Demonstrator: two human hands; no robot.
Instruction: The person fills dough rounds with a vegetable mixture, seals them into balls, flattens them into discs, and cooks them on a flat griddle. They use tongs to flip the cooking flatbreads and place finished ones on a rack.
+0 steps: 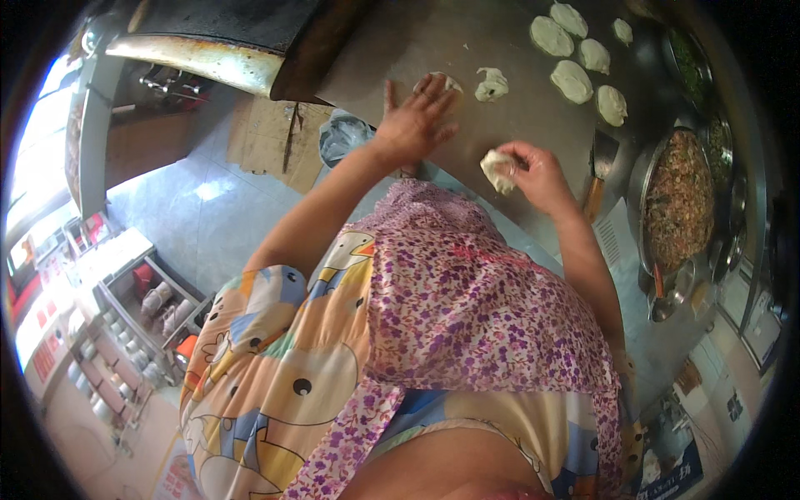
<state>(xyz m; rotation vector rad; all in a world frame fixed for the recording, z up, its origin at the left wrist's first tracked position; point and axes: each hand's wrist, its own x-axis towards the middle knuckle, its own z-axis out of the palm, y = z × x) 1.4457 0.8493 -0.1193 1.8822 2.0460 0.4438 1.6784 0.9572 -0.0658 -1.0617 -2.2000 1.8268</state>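
Observation:
My left hand (420,120) lies spread, palm down, over a piece of dough (451,82) on the metal worktop (537,119). Part of that dough is hidden under the fingers. Above the front of the worktop, my right hand (536,175) pinches a soft, pale dough lump (498,172) between thumb and fingers. Another ragged dough piece (492,85) rests to the right of my left hand. Several flattened dough rounds (571,82) sit in a group farther back on the right, with one small dough bit (622,32) beside them.
A large metal bowl of minced filling (678,200) stands at the right, a spoon in it. A wooden-handled scraper (600,169) lies before it. Chopped greens (687,65) fill a bowl behind. At left are a griddle (219,25), a lined bin (342,139) and flattened cardboard (275,140).

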